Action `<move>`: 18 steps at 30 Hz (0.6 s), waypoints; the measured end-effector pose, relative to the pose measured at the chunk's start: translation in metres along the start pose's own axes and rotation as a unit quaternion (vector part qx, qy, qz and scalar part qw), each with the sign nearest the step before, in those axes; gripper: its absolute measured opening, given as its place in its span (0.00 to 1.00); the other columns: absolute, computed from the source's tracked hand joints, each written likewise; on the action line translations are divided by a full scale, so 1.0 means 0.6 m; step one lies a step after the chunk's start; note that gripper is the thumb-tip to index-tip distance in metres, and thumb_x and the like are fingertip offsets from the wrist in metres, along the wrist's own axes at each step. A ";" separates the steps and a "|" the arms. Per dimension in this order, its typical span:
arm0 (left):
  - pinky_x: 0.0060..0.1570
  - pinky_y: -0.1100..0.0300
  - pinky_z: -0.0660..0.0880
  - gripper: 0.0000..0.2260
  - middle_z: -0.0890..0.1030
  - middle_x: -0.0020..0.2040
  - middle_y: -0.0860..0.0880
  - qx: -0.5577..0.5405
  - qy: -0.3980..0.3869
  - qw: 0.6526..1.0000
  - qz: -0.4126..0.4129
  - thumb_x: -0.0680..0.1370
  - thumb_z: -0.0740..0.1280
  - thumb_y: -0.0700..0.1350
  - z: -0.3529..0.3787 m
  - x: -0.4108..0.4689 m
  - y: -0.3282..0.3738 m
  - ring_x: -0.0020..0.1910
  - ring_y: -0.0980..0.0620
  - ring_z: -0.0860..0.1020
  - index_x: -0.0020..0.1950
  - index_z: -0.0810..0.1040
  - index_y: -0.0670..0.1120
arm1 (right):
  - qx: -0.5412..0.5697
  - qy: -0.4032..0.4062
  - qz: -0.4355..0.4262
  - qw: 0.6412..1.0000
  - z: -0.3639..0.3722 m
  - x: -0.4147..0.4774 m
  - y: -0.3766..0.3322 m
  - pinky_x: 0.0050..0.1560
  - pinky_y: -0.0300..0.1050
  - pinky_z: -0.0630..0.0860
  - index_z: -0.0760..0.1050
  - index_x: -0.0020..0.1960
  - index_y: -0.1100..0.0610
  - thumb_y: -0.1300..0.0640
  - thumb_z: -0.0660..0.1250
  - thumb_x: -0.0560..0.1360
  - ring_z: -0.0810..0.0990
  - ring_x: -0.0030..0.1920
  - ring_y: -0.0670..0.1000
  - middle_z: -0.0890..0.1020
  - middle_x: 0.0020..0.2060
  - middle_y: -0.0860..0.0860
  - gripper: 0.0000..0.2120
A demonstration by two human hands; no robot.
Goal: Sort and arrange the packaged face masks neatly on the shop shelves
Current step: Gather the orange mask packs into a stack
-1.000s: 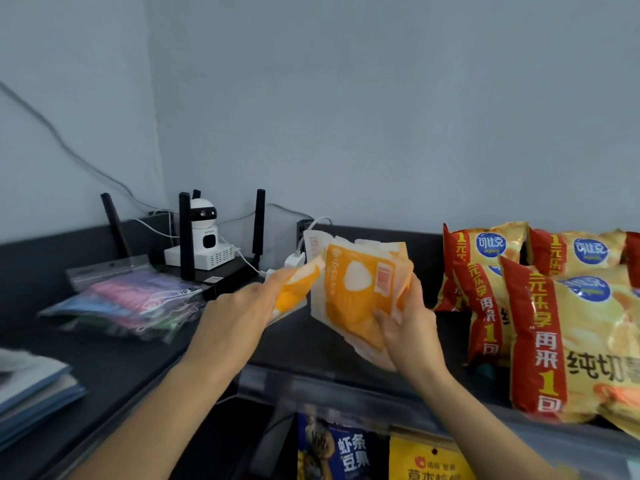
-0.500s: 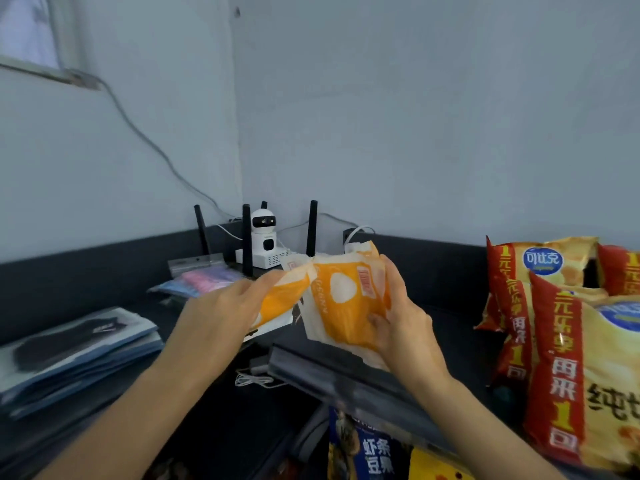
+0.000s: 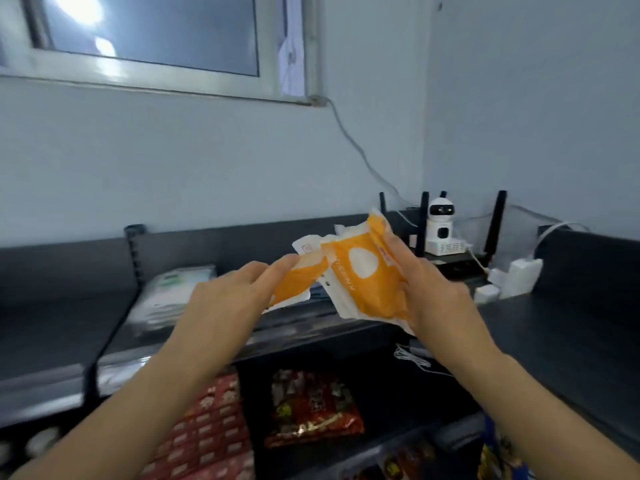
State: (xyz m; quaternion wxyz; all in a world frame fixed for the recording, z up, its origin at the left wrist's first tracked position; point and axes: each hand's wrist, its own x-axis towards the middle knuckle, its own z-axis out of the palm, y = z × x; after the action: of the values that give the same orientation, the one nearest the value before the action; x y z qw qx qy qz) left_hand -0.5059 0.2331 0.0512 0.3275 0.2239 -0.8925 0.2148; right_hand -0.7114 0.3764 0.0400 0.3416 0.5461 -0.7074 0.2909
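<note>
Where set against the pale wall, found a dark shelf running the full width beneath a window. Noted, on a lower level in front, red snack packets beside a red noodle bag. Recorded a flat pile of white packets lying on the shelf at left, blurred, print not legible. Found left hand above the shelf, fingers nearly straight over the top of a small orange mask pack, thumb hidden beneath, pack pinched and tilted down to the left. Found right hand curled round the right edge of a larger orange mask bundle, thumb on the front face, fingers behind. Noted pack and bundle meeting at their inner edges, both in the air, resting on nothing. Recorded in the far corner a black router with upright aerials, a small white camera standing among them, white chargers just beside at right.
</note>
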 end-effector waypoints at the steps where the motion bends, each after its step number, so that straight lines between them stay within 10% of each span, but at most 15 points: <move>1: 0.21 0.57 0.72 0.45 0.81 0.47 0.47 0.018 -0.007 1.000 -0.008 0.56 0.79 0.34 -0.013 -0.021 -0.020 0.34 0.46 0.80 0.70 0.64 0.51 | 0.007 -0.002 -0.022 1.000 0.010 0.011 -0.018 0.25 0.42 0.68 0.69 0.65 0.60 0.73 0.69 0.65 0.79 0.30 0.56 0.81 0.41 0.57 0.30; 6: 0.21 0.54 0.74 0.47 0.80 0.53 0.48 0.082 -0.012 0.995 -0.063 0.55 0.78 0.33 -0.084 -0.120 -0.122 0.36 0.47 0.79 0.71 0.63 0.52 | 0.034 0.025 -0.083 0.996 0.050 0.046 -0.128 0.20 0.38 0.63 0.57 0.74 0.55 0.73 0.76 0.57 0.72 0.21 0.52 0.77 0.33 0.52 0.52; 13: 0.21 0.58 0.71 0.41 0.80 0.48 0.45 0.144 0.006 0.984 -0.107 0.58 0.74 0.30 -0.168 -0.256 -0.255 0.33 0.45 0.78 0.69 0.68 0.48 | 0.034 0.094 -0.228 0.968 0.086 0.081 -0.297 0.24 0.36 0.55 0.59 0.74 0.59 0.67 0.54 0.70 0.57 0.22 0.47 0.73 0.33 0.52 0.32; 18: 0.18 0.61 0.66 0.43 0.81 0.46 0.48 0.184 -0.009 0.973 -0.142 0.54 0.75 0.29 -0.225 -0.359 -0.356 0.30 0.47 0.77 0.67 0.71 0.47 | 0.107 0.059 -0.264 0.957 0.098 0.093 -0.453 0.19 0.36 0.52 0.61 0.71 0.58 0.74 0.73 0.57 0.56 0.23 0.46 0.75 0.33 0.55 0.45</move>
State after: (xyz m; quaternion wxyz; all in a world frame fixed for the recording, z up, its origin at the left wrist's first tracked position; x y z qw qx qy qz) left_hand -0.1770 0.1881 0.0485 0.3003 0.4069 -0.7994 0.3245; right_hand -0.4668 0.2343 0.0599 0.3866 0.7290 -0.4812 0.2957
